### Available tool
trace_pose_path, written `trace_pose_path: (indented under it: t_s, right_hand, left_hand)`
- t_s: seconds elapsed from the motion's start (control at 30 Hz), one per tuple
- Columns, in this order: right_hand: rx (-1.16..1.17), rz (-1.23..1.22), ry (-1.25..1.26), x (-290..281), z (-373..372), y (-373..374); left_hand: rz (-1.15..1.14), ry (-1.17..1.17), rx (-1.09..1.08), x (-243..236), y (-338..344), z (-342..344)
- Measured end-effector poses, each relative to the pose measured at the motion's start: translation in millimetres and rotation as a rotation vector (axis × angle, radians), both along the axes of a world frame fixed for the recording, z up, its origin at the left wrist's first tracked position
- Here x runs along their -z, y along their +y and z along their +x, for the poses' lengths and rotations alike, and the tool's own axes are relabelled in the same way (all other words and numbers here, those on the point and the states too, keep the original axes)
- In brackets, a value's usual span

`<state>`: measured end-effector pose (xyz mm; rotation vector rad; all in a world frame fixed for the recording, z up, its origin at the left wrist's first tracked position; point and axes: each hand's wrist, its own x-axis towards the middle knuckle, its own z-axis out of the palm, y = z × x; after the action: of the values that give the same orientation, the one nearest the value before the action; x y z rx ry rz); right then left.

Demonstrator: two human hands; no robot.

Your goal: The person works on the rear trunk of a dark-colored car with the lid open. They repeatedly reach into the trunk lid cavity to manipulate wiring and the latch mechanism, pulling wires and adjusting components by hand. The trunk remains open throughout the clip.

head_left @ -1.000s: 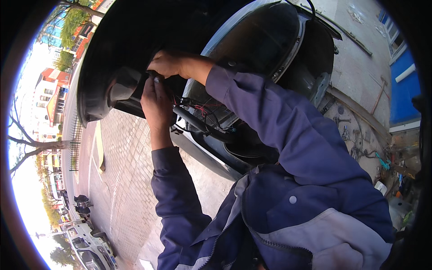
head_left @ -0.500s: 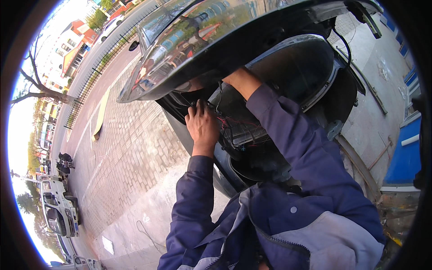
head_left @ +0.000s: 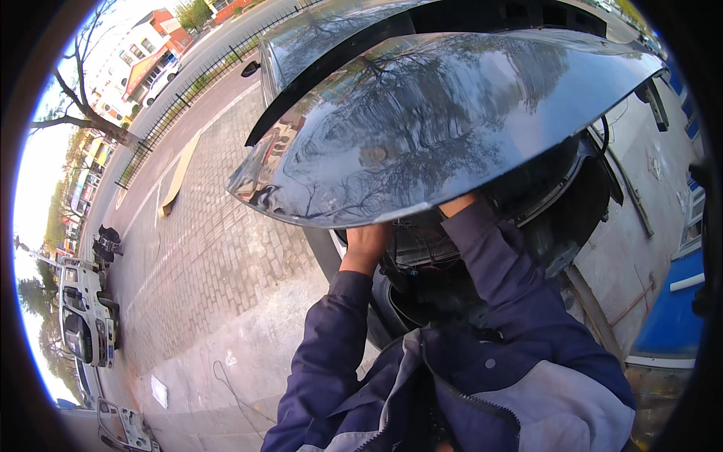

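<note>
Apparently, both hands are working by feel under a raised car body panel.
Fingers of the left hand (head_left: 367, 241) and right hand (head_left: 457, 205) are hidden, so I cannot tell either grip's state; the glossy dark body panel (head_left: 422, 128) spreads above them, its near edge crossing just over the wrists. Loose wiring (head_left: 422, 245) shows between the forearms, so the next move seems to call for care around it. Beyond the panel's left corner lies brick paving (head_left: 226, 256).
</note>
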<state>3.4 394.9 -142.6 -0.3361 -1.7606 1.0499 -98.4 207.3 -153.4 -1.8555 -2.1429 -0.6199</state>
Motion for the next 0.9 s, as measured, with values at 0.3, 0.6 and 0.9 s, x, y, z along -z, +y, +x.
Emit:
trace_pose_path:
  t_s: [0.3,0.6,0.9]
  right_hand:
    - [0.076,0.079,-0.027,8,17,-1]
    - [0.124,0.125,-0.032,12,24,4]
    - [0.163,0.206,0.019,30,7,47]
  left_hand:
    - [0.219,0.050,-0.092,-6,-24,15]
    - [0.179,-0.149,-0.136,12,0,17]
    - [0.242,-0.298,-0.363,7,20,39]
